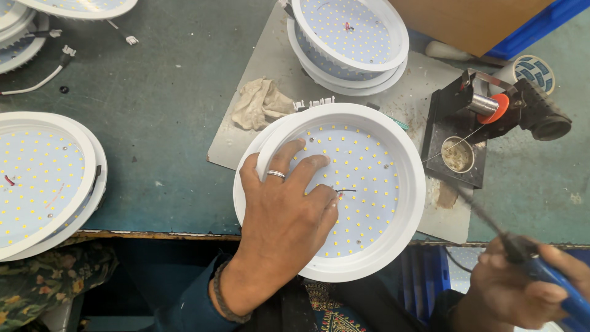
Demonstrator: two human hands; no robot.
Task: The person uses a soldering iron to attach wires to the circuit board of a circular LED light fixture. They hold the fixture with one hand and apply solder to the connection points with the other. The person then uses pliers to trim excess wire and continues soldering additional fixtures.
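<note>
A round white lamp housing (pixel 399 154) with a board of many small yellow diodes lies at the table's near edge on a grey metal sheet (pixel 264 55). My left hand (pixel 286 215), with a ring on one finger, rests inside it and pinches a thin wire (pixel 347 190) against the board. My right hand (pixel 516 289) is low at the right, off the table edge, closed on a blue-handled soldering iron (pixel 556 283). Its dark tip (pixel 476 209) points up and left toward the housing, apart from it.
A black solder stand (pixel 452 144) with a wire spool and a small metal cup sits right of the housing. Stacked lamp housings stand behind (pixel 350 37) and at the left (pixel 43 178). A crumpled rag (pixel 261 104) lies on the sheet. A cardboard box (pixel 467 21) is at the back.
</note>
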